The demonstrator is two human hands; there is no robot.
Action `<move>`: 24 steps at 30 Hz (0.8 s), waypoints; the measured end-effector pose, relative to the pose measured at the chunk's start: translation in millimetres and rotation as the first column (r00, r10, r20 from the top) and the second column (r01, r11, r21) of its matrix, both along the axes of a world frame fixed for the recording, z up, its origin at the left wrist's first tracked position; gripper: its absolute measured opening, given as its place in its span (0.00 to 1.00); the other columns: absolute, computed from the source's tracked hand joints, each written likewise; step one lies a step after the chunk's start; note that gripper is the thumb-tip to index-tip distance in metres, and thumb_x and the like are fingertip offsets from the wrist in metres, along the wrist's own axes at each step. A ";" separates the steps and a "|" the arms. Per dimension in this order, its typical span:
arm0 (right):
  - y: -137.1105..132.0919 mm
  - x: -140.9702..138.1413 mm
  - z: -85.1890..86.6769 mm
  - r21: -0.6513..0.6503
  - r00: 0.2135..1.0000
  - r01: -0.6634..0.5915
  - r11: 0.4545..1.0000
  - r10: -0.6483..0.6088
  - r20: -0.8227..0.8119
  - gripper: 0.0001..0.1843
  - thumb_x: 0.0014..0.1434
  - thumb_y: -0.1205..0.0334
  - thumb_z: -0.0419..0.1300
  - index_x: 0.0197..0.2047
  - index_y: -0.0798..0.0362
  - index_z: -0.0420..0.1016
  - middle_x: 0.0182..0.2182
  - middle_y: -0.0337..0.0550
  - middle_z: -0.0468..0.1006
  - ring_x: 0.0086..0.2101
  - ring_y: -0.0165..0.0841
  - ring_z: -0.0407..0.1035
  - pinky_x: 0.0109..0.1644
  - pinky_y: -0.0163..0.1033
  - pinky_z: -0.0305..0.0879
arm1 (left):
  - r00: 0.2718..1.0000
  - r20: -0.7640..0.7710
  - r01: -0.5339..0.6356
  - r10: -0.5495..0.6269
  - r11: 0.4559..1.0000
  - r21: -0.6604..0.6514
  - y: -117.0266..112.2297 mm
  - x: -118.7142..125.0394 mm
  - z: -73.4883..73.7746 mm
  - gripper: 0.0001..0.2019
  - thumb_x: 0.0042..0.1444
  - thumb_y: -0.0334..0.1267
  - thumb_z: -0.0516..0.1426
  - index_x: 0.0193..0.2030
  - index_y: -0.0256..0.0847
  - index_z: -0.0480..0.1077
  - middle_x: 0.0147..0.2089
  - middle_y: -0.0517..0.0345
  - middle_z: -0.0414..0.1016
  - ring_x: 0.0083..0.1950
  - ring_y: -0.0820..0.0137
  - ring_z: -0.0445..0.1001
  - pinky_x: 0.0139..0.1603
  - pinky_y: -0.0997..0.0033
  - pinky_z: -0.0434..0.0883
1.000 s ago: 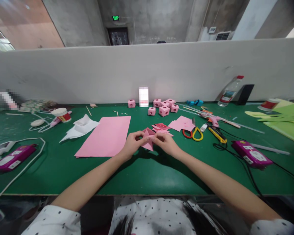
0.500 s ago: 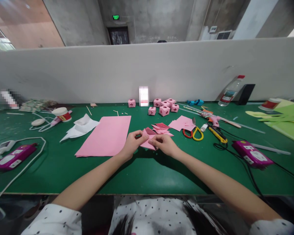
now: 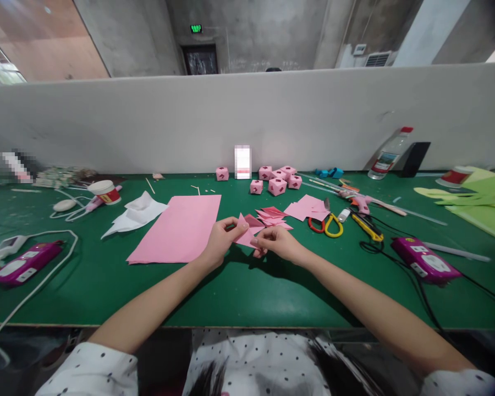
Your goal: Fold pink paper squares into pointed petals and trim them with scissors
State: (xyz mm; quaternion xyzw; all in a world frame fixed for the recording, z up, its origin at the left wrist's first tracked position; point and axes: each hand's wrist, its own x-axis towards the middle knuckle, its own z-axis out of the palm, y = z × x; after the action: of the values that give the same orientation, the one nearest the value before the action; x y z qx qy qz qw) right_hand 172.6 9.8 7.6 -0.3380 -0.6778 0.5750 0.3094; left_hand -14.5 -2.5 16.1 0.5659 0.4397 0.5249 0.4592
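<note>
Between my hands, a little above the green table (image 3: 239, 308), is a piece of folded pink paper (image 3: 244, 237). My left hand (image 3: 223, 240) pinches its left side between thumb and fingers. At its lower right corner, the thumb and fingers of my right hand (image 3: 278, 243) are closed on the paper. Just behind lie several folded pink pieces (image 3: 272, 216) in a loose pile. Flat pink squares (image 3: 307, 208) are to the right of that pile. A stack of large pink sheets (image 3: 177, 228) lies left of my left hand.
Folded pink paper cubes (image 3: 277, 186) stand by the grey partition (image 3: 169, 126). Scissors (image 3: 333, 225), a yellow utility knife (image 3: 367, 227), a pink glue gun (image 3: 359, 203) and a purple power strip (image 3: 424, 259) are at right. Crumpled white paper (image 3: 138, 213) and a paper cup (image 3: 104, 192) are at left.
The folded pink paper has turned and tilted slightly between my hands. My right hand has shifted its pinch to the paper's lower corner. My left hand keeps its hold.
</note>
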 end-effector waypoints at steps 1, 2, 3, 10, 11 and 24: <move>0.1 -0.2 -0.4 0.004 1.000 0.000 1.000 0.000 -0.001 0.22 0.53 0.43 0.64 0.27 0.57 0.74 0.23 0.45 0.81 0.22 0.29 0.72 0.29 0.34 0.65 | 1.000 0.003 -0.001 0.001 1.000 -0.001 0.0 0.0 0.1 0.15 0.50 0.47 0.63 0.30 0.35 0.73 0.30 0.59 0.71 0.33 0.73 0.67 0.35 0.74 0.64; 0.2 -0.4 -0.7 0.007 1.000 -0.003 1.000 0.003 -0.001 0.22 0.53 0.43 0.64 0.27 0.57 0.74 0.23 0.44 0.81 0.22 0.29 0.72 0.28 0.33 0.65 | 1.000 0.006 -0.005 0.005 1.000 -0.003 0.0 0.2 0.1 0.14 0.49 0.47 0.64 0.30 0.35 0.73 0.30 0.59 0.71 0.33 0.72 0.67 0.35 0.74 0.64; 0.1 -0.7 -0.9 0.011 1.000 -0.005 1.000 0.005 -0.002 0.23 0.53 0.43 0.64 0.27 0.57 0.74 0.23 0.44 0.80 0.22 0.29 0.72 0.28 0.33 0.65 | 1.000 0.006 -0.010 0.010 1.000 -0.006 0.0 0.3 -0.1 0.14 0.49 0.47 0.64 0.30 0.36 0.73 0.30 0.58 0.72 0.32 0.72 0.67 0.35 0.74 0.65; -0.7 -1.8 -3.1 0.073 0.999 0.036 0.997 -0.037 0.018 0.23 0.53 0.41 0.63 0.28 0.56 0.73 0.21 0.41 0.79 0.23 0.30 0.73 0.29 0.34 0.67 | 1.000 -0.001 0.002 -0.002 1.000 -0.030 1.9 -0.9 0.7 0.16 0.48 0.49 0.64 0.31 0.36 0.73 0.29 0.60 0.72 0.31 0.73 0.67 0.31 0.75 0.63; -0.3 -1.9 -4.2 0.074 0.999 0.040 0.996 -0.042 0.024 0.23 0.53 0.41 0.63 0.28 0.56 0.73 0.21 0.42 0.79 0.23 0.31 0.73 0.29 0.34 0.67 | 0.999 -0.010 0.037 -0.038 0.998 -0.056 2.0 -1.5 1.7 0.16 0.48 0.49 0.64 0.31 0.35 0.74 0.29 0.59 0.73 0.30 0.73 0.67 0.30 0.75 0.63; 0.3 -3.2 -9.0 0.098 1.000 -0.011 0.995 0.010 0.016 0.23 0.55 0.42 0.62 0.29 0.55 0.71 0.22 0.42 0.79 0.25 0.31 0.74 0.29 0.34 0.66 | 0.988 -0.017 0.145 -0.151 0.974 -0.175 3.0 -4.7 3.0 0.17 0.45 0.49 0.66 0.27 0.33 0.73 0.26 0.56 0.72 0.27 0.74 0.65 0.28 0.74 0.61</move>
State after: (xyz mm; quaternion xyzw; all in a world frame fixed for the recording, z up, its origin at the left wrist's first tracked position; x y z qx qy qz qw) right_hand 169.4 10.1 -1.5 -0.3232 -0.7093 0.5401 0.3173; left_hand -19.1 0.4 19.2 0.5629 0.4473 0.4403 0.5378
